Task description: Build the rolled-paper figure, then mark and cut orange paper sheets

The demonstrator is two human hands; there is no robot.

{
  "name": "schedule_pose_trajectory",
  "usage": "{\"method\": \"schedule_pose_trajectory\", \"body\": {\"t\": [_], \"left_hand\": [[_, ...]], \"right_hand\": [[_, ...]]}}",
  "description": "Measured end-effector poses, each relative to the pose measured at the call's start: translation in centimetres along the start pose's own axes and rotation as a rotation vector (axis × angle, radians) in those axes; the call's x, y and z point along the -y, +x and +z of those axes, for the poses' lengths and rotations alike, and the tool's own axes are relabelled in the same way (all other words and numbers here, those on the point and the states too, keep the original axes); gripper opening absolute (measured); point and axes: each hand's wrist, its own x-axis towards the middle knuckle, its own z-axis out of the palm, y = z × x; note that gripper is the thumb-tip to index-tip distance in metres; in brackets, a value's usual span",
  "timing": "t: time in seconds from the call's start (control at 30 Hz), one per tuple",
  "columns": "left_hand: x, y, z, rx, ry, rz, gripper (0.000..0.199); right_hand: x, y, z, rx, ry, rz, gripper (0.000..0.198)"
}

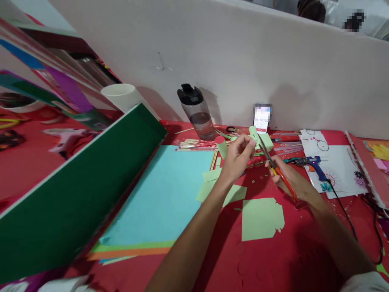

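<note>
While our right hand [291,175] curls its fingers round scissors [283,177] above the red table [243,263], our left hand [238,156] pinches something indistinct; cut green paper [263,219], bottle [199,117] and glue gun [317,164] surround us, before a white partition [212,52].

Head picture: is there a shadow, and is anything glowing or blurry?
Head view: the bottle throws a shadow on the pale wall; the phone screen glows, its top pixelated; the pink glue gun looks smeared, the red-handled scissors sharper.

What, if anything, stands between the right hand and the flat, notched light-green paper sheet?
Nothing visible: just red tabletop shows between the right hand and the light-green paper sheet. The hand grips red-handled metal scissors, blades pointing away.
</note>
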Motion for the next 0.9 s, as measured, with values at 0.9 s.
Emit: {"method": "schedule_pose_trajectory", "body": {"t": [0.9], "left_hand": [[0.33, -0.48, 0.85, 0.094, 0.010, -0.022, 0.033]], "right_hand": [[0.40, -0.05, 0.31, -0.083, 0.064, 0.035, 0.046]]}}
